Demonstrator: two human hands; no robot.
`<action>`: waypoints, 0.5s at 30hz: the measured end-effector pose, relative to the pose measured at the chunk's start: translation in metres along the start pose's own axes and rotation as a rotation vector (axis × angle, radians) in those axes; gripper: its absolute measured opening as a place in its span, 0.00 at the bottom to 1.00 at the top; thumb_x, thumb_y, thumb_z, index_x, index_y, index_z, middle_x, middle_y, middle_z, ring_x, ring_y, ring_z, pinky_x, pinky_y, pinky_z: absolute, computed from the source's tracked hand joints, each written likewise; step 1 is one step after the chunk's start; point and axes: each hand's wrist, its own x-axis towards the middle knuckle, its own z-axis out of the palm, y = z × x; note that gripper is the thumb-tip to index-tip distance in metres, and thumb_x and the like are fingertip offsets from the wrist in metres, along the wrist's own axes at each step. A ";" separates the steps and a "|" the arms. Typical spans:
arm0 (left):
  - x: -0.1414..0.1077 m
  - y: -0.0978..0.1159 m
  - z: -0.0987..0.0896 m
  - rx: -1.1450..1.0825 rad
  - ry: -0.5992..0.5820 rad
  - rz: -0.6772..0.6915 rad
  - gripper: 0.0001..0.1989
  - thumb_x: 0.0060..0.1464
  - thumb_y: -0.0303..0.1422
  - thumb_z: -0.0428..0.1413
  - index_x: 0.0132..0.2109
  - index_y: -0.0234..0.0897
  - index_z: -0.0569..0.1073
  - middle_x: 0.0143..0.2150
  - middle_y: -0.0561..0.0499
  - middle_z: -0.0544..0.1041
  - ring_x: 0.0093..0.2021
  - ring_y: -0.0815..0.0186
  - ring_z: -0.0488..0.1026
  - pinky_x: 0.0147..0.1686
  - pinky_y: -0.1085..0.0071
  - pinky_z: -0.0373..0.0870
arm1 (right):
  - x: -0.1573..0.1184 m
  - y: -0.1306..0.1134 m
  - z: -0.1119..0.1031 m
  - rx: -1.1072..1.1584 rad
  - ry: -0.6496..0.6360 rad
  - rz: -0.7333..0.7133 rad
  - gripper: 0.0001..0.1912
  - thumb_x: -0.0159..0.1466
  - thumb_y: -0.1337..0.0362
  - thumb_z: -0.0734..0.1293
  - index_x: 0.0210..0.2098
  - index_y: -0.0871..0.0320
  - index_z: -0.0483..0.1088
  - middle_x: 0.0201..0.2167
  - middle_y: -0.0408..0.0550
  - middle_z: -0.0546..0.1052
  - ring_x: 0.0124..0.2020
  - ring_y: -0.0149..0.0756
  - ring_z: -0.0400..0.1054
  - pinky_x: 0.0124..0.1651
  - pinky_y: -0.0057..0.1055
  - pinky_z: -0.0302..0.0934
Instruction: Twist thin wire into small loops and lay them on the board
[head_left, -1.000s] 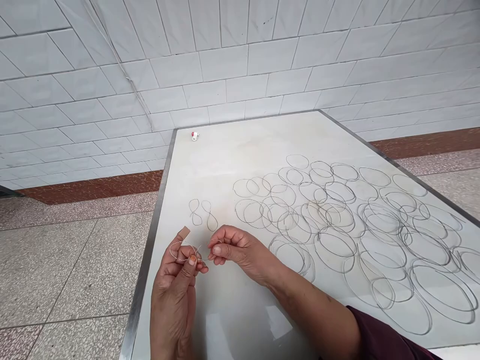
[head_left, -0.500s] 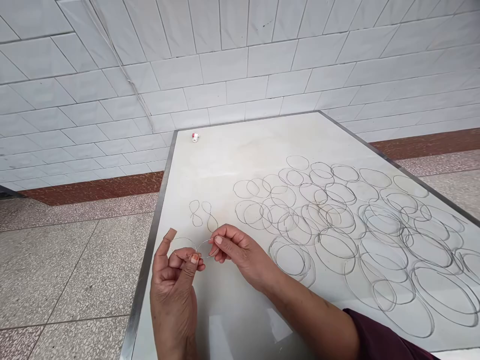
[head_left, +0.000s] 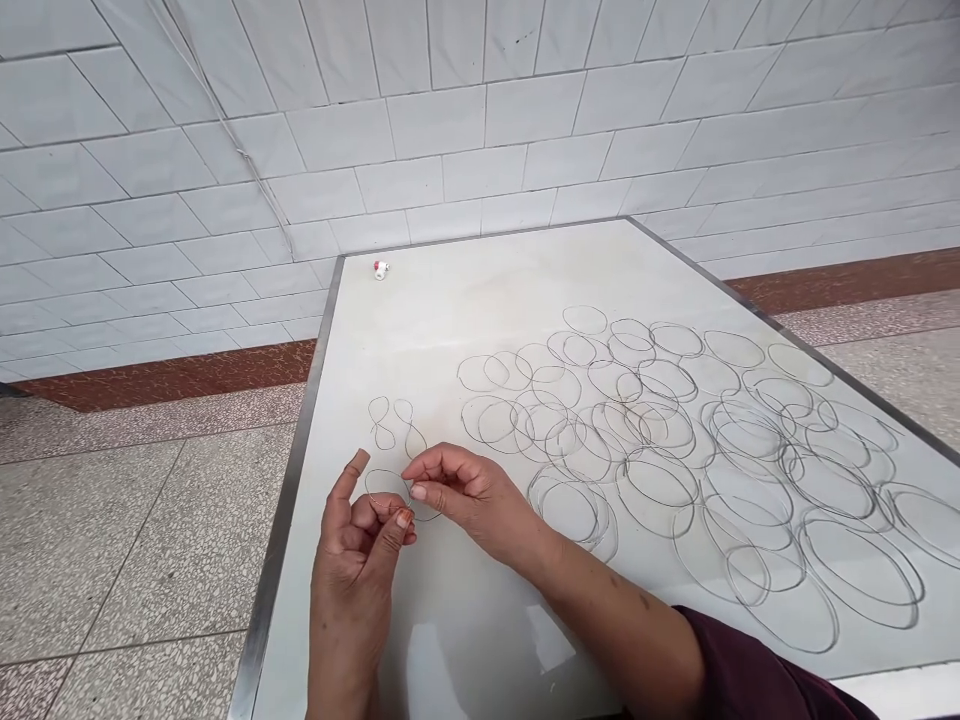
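Between my hands is a thin wire loop [head_left: 386, 471], twisted into a figure-eight. My left hand [head_left: 365, 545] pinches it between thumb and forefinger near its crossing, with another finger raised. My right hand [head_left: 457, 490] closes thumb and forefinger at the loop's right part; its fingertips partly hide the wire there. Just beyond my hands, a figure-eight wire [head_left: 382, 423] lies on the white table, and a second figure-eight wire [head_left: 406, 418] lies beside it, close to my right fingers.
Many round wire rings [head_left: 660, 470] overlap across the right side of the table [head_left: 480, 290]. A small white and red object [head_left: 381, 270] sits near the far left corner. Behind stands a white tiled wall [head_left: 435, 180] with a cable [head_left: 247, 160].
Both hands have shifted slightly, the left one to the right and closer to the other. My right fingertips have moved nearer the wire's crossing. The whole view has shifted a little.
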 end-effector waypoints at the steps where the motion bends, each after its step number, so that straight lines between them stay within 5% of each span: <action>1: 0.000 0.000 0.000 0.008 0.000 -0.002 0.35 0.51 0.37 0.63 0.65 0.50 0.62 0.29 0.59 0.73 0.29 0.71 0.69 0.43 0.69 0.68 | 0.000 0.000 0.000 0.009 -0.006 0.011 0.06 0.63 0.62 0.68 0.41 0.52 0.74 0.32 0.41 0.74 0.35 0.31 0.67 0.44 0.33 0.62; 15: 0.004 -0.001 -0.002 -0.044 0.028 -0.023 0.35 0.49 0.35 0.65 0.63 0.48 0.65 0.28 0.59 0.74 0.29 0.71 0.71 0.45 0.68 0.68 | 0.003 -0.001 -0.006 0.125 -0.078 0.061 0.05 0.61 0.63 0.70 0.37 0.56 0.73 0.33 0.41 0.74 0.35 0.30 0.66 0.44 0.32 0.61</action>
